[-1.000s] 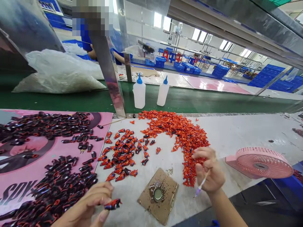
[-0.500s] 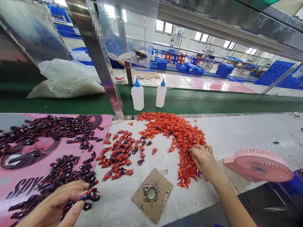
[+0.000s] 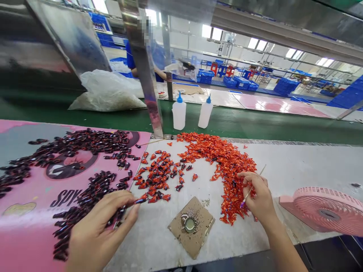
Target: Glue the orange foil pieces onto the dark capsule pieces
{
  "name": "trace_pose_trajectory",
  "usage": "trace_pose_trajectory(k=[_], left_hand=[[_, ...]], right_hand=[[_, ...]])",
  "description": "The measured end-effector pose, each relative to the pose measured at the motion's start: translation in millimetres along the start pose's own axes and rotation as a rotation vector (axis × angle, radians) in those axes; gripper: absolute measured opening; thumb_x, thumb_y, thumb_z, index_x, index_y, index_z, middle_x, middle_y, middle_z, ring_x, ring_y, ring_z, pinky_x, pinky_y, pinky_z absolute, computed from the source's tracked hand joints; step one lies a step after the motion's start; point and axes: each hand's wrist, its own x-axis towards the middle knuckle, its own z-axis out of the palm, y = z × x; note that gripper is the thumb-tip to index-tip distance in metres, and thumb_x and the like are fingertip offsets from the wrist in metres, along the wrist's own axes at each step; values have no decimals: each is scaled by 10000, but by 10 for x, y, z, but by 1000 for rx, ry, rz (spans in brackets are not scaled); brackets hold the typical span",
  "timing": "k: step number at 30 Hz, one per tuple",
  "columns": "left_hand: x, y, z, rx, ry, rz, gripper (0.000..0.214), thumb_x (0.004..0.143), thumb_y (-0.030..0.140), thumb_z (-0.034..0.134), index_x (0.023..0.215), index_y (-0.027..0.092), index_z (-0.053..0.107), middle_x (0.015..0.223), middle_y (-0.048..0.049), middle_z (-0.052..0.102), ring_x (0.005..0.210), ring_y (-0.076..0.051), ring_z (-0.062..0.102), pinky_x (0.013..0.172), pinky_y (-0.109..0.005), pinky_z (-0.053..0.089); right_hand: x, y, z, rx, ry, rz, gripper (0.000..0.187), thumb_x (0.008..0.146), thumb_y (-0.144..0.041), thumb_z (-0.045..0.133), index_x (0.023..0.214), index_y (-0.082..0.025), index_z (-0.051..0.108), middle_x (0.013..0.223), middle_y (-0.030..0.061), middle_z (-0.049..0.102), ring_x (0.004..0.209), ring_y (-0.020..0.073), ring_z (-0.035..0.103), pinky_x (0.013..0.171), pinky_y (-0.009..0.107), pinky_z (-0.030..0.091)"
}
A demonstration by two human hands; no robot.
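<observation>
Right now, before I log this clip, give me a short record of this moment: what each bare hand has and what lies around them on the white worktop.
Left hand: pinches a small dark-and-red piece
Below it: dark pieces on a pink printed sheet
Right hand: holds a thin purple-tipped stick
Below it: heap of orange-red foil pieces
Between hands: brown cardboard square
Rest: pink desk fan; two white squeeze bottles with blue caps
</observation>
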Motion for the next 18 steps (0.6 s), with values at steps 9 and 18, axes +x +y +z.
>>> trace_pose_trajectory(k=[9, 18], left_hand=[[213, 523, 20, 148, 73, 325, 173, 828, 56, 627, 917, 200, 660, 805, -43, 720, 781, -202, 702, 776, -309, 598], [263, 563, 168, 217, 27, 365, 171, 886, 60, 582, 966, 195, 651, 828, -45, 729, 794, -182, 694, 803, -316, 585]], right_hand=[[544, -297, 141, 204, 207, -208, 193, 820, -56, 517, 877, -233, 566, 871, 55, 732, 863, 245, 699, 791, 415, 520], [350, -330, 403, 266, 182, -373, 225, 819, -12, 537, 856, -218, 617, 779, 30, 728, 740, 201, 701, 682, 361, 528]])
